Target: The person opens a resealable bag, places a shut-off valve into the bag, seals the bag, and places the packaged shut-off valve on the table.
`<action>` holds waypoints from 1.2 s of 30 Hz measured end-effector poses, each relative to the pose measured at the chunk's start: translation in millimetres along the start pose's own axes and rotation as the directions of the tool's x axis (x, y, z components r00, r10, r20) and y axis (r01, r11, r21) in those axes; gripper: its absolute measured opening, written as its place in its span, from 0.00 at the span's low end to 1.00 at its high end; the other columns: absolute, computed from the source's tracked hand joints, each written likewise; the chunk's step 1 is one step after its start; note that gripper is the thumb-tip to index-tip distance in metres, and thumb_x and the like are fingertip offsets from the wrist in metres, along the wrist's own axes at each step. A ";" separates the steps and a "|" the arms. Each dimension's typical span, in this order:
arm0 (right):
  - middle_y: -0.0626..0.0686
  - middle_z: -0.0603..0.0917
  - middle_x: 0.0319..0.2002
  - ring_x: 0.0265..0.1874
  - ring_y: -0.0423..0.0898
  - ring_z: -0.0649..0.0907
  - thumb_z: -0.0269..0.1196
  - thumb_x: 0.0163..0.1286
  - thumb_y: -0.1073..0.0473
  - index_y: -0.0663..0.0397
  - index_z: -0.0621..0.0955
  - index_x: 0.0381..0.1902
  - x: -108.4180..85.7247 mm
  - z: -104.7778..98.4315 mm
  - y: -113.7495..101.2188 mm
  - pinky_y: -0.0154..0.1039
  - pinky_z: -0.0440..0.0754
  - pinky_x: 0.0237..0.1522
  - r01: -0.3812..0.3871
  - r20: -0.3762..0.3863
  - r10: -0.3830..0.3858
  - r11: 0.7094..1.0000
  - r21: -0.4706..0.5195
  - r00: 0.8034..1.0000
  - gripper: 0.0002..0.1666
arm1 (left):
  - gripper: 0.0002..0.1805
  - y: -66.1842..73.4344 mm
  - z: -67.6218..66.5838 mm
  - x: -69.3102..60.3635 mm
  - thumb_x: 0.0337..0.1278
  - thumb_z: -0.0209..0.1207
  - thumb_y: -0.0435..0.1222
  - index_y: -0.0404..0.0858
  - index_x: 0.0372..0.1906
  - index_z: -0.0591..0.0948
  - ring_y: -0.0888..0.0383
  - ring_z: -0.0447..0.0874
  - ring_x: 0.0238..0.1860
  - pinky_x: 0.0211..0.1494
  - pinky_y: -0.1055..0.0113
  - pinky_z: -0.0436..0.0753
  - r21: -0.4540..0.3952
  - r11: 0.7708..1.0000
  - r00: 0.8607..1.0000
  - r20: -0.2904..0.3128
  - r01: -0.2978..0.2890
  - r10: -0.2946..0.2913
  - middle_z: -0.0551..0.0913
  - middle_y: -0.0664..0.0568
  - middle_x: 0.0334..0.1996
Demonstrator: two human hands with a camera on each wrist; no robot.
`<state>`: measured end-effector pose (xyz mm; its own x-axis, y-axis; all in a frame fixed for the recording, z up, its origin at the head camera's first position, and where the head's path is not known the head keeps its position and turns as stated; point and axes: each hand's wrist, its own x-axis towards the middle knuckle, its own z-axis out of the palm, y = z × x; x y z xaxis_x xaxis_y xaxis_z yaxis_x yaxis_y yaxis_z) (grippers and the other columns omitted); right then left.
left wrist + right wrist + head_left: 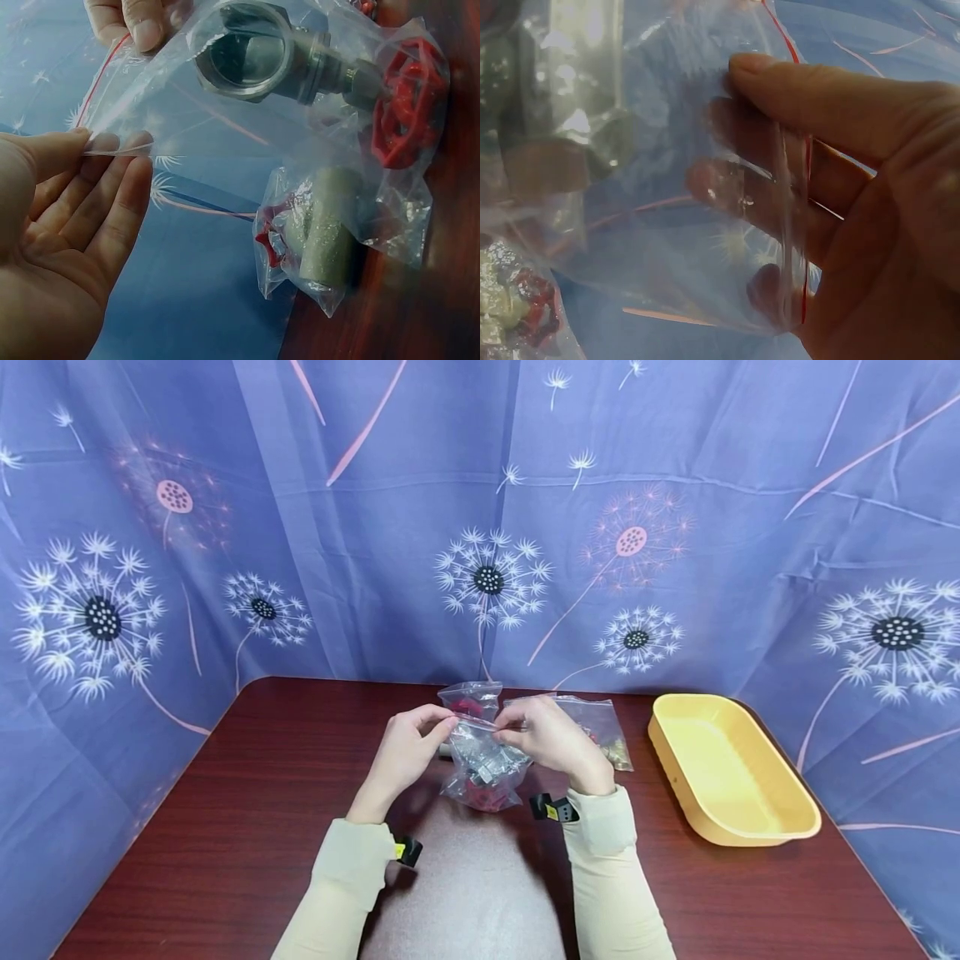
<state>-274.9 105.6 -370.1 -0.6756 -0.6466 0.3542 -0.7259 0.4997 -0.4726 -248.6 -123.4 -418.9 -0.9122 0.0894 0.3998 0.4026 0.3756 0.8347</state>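
Between my two hands hangs a clear zip bag (465,735) with a red line along its mouth. Inside it is a metal valve (304,67) with a red handwheel (409,105), at the bottom of the bag. My left hand (401,756) pinches one end of the bag's top edge between thumb and fingers. The opposite end is gripped by my right hand (555,739), thumb on one face and fingers showing through the plastic behind. Whether the zip seal is parted, I cannot tell.
Behind the held bag stands another bagged valve (326,225) with a pale body and red handwheel. A flat zip bag (600,718) with brass-coloured pieces lies to its right. Farther right sits a yellow tray (671,777). A patterned curtain (375,568) hangs behind the table (240,827).
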 end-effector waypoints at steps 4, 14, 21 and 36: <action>0.44 0.86 0.29 0.28 0.38 0.80 0.69 0.61 0.64 0.56 0.88 0.32 -0.4 -0.3 -0.1 0.37 0.79 0.37 -0.020 0.027 0.020 1.000 -0.008 0.999 0.02 | 0.06 -1.1 0.4 0.4 0.64 0.63 0.38 0.41 0.40 0.86 0.61 0.82 0.34 0.40 0.63 0.80 0.011 1.000 1.000 -0.001 0.004 -0.004 0.86 0.57 0.34; 0.44 0.85 0.30 0.25 0.37 0.77 0.69 0.63 0.60 0.53 0.87 0.33 -1.0 0.1 1.1 0.37 0.77 0.35 -0.043 0.035 0.043 0.999 -0.009 0.998 0.03 | 0.07 -0.7 0.0 1.1 0.64 0.62 0.38 0.40 0.40 0.86 0.61 0.82 0.35 0.41 0.62 0.80 0.028 1.000 1.000 0.007 0.002 -0.002 0.86 0.56 0.34; 0.41 0.84 0.27 0.24 0.38 0.77 0.68 0.64 0.61 0.50 0.85 0.29 -0.2 2.7 2.2 0.37 0.77 0.33 -0.057 -0.008 0.057 0.996 0.076 0.998 0.04 | 0.07 1.6 -0.5 0.4 0.64 0.63 0.39 0.41 0.41 0.86 0.61 0.82 0.35 0.41 0.63 0.79 0.024 1.000 1.000 0.012 0.005 -0.005 0.86 0.56 0.35; 0.41 0.83 0.27 0.25 0.38 0.78 0.68 0.64 0.62 0.52 0.85 0.29 -1.9 0.1 1.8 0.38 0.77 0.33 -0.088 0.002 0.089 0.988 0.125 0.996 0.03 | 0.06 3.0 -2.2 0.0 0.64 0.63 0.40 0.43 0.40 0.86 0.60 0.79 0.30 0.34 0.67 0.77 0.011 1.000 1.000 0.011 -0.011 0.011 0.86 0.54 0.32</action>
<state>-274.9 107.7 -371.8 -0.7370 -0.6008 0.3095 -0.6418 0.4786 -0.5992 -247.2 -124.3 -415.5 -0.9085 0.1042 0.4047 0.4121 0.3843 0.8261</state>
